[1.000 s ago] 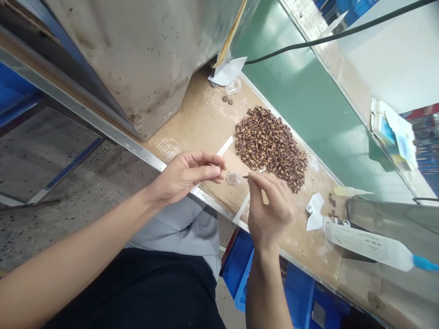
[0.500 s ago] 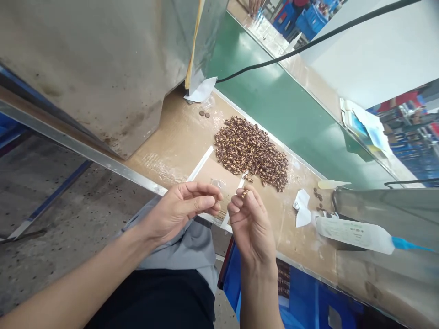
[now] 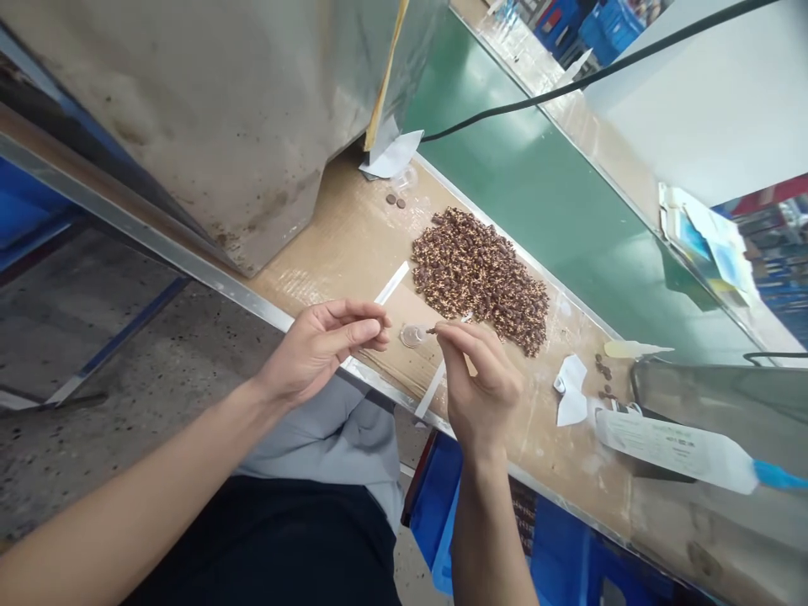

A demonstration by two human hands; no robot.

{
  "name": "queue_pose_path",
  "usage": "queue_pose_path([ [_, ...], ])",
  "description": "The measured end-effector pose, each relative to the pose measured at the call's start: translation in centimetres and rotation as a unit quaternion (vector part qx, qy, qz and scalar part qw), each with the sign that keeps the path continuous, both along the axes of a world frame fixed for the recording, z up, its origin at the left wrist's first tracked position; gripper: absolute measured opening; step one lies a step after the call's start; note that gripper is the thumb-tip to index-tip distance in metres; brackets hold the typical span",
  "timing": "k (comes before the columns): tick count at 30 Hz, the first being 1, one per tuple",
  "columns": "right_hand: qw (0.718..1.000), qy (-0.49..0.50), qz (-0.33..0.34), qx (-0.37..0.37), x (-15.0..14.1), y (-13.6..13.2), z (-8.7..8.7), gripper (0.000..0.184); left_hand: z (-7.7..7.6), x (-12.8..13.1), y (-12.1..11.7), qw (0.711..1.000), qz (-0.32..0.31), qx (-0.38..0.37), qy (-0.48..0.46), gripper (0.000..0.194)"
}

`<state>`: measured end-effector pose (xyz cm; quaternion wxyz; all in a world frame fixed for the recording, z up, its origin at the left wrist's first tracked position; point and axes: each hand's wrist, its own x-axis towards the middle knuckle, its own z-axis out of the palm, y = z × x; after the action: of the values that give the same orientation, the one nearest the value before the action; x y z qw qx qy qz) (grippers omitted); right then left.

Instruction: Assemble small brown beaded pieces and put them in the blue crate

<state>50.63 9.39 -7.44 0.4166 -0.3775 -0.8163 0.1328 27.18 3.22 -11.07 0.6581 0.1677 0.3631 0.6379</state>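
Observation:
My right hand (image 3: 483, 370) is turned palm down over the bench. Its thumb and fingertips pinch a small brown part (image 3: 432, 331), whose exact kind is too small to tell. Just left of those fingertips a small clear round dish (image 3: 413, 336) rests on a cardboard sheet (image 3: 404, 305). To the left of the dish, my left hand (image 3: 332, 345) is raised with thumb and fingers pressed together; whatever is between them is hidden. Beyond both hands lies a large heap of small brown and gold pieces (image 3: 480, 282).
Two brown discs (image 3: 396, 201) lie by a white paper (image 3: 395, 156). To the right are a white cloth (image 3: 571, 391), more brown discs (image 3: 604, 370) and a blue-nozzled bottle (image 3: 678, 442). A metal housing (image 3: 208, 126) rises at left; a black cable (image 3: 536, 99) crosses above.
My right hand has turned from palm up to palm down, bringing its pinched fingertips beside the clear dish. My left hand stays pinched, slightly further left. The whole view has shifted a little.

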Motion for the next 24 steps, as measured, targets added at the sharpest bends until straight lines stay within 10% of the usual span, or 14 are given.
queue_pose_path([
  [24, 0.998, -0.061, 0.032, -0.001, 0.4, 0.2, -1.0, 0.028, 0.1, 0.1, 0.0, 1.000, -0.010, 0.010, -0.020, 0.024],
])
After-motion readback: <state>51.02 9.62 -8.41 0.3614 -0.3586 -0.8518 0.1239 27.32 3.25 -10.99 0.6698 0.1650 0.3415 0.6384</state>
